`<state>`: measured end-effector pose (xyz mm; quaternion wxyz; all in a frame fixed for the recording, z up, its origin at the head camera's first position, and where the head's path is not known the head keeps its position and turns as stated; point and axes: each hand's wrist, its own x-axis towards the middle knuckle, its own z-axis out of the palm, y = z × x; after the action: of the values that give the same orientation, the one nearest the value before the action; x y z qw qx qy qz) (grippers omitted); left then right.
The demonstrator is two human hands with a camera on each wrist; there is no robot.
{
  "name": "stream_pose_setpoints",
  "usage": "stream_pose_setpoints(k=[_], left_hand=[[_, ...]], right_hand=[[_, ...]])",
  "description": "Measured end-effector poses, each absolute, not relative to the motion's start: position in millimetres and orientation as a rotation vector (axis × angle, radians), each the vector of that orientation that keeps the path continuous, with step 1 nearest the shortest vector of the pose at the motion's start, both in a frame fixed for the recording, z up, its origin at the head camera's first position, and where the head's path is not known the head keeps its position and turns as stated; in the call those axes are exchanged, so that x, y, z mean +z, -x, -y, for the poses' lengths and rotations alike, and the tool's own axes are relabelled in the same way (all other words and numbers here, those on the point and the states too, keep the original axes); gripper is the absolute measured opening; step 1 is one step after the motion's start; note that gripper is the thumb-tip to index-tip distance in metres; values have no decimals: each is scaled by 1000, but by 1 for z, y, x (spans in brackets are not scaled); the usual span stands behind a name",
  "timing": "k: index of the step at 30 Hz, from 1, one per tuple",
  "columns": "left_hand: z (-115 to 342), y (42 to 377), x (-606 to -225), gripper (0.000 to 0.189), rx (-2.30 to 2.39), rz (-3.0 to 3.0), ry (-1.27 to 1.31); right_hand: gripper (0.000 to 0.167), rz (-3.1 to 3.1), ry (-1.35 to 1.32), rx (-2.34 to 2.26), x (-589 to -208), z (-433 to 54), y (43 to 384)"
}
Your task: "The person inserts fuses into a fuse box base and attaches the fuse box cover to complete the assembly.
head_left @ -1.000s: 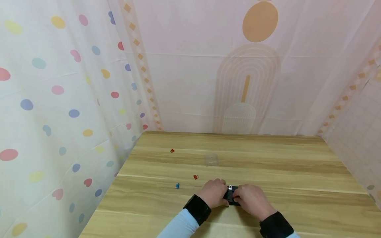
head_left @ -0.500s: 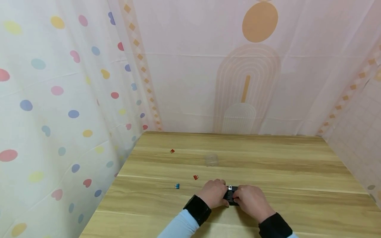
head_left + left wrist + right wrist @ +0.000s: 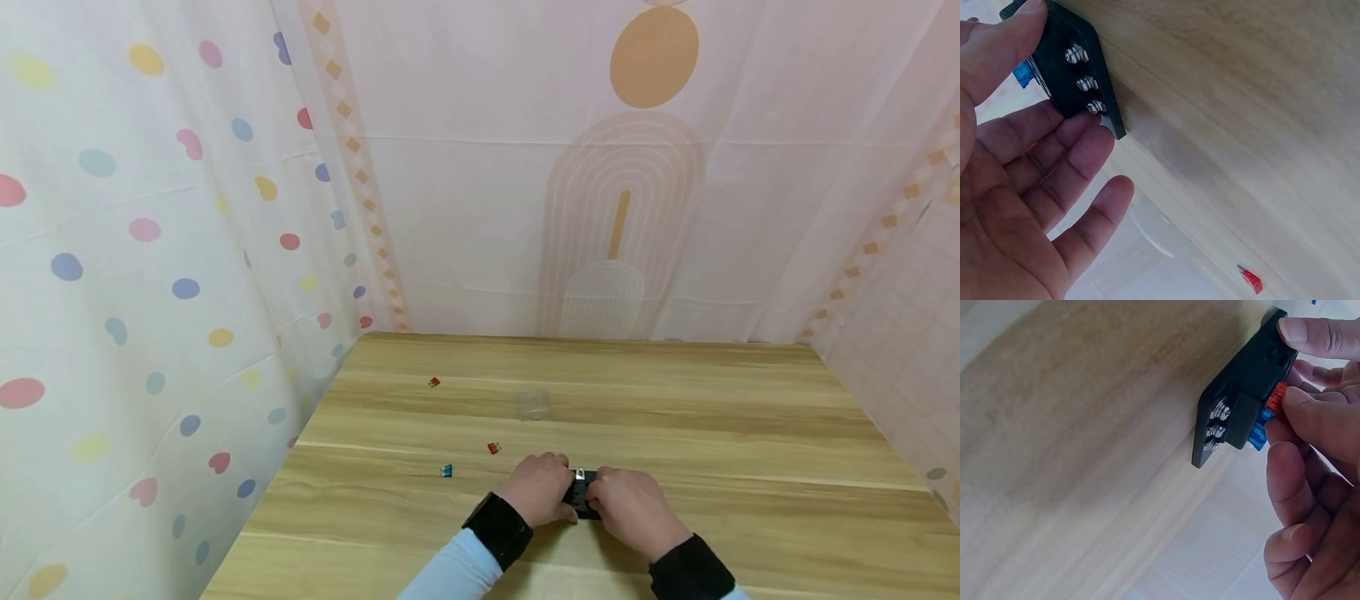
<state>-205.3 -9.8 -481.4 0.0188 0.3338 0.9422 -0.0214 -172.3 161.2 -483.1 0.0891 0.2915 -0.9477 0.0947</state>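
On the wooden table a black fuse block [image 3: 580, 498] sits between both hands. My left hand [image 3: 537, 488] grips its left side, thumb and fingers on opposite edges. My right hand [image 3: 637, 508] pinches a red blade fuse [image 3: 1277, 397] at the top of the block. Beside that fuse, blue blade fuses [image 3: 1260, 429] stand in the block. Silver screw terminals [image 3: 1087, 83] line one edge of the block in the left wrist view. How deep the red fuse sits is hidden by the fingers.
Left of the hands lie a loose red blade fuse [image 3: 493, 447] and a blue one [image 3: 446, 471]. Farther back is another red fuse [image 3: 434, 382]. A clear plastic cover [image 3: 534, 405] lies beyond the hands. Patterned curtains [image 3: 465, 208] hang along the table's back and sides.
My right hand and wrist have shifted very slightly left. The left hand keeps its hold on the fuse block, and the loose fuses lie as before.
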Motion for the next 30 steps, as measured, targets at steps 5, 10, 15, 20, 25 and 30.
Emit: stream_pose_setpoints(k=[5,10,15,20,25,30], left_hand=[[10,205,-481,42,-61,-2922,-1027],[10,204,-480,41,-62,-2916,-1026],[9,204,-479,41,-58,-2903,-1021],[9,205,-479,41,-51,-2909,-1020],[9,205,-480,41,-54,-2903,-1019],[9,206,-481,41,-61,-2904,-1024]], right_hand=[[18,2829,-871,278,-483,-161,174],[17,2830,-882,304,-482,-161,174],[16,2835,-870,332,-483,-162,174],[15,2854,-850,382,-483,-164,175],[15,2869,-839,402,-483,-164,175],[16,2862,-847,381,-483,-163,175]])
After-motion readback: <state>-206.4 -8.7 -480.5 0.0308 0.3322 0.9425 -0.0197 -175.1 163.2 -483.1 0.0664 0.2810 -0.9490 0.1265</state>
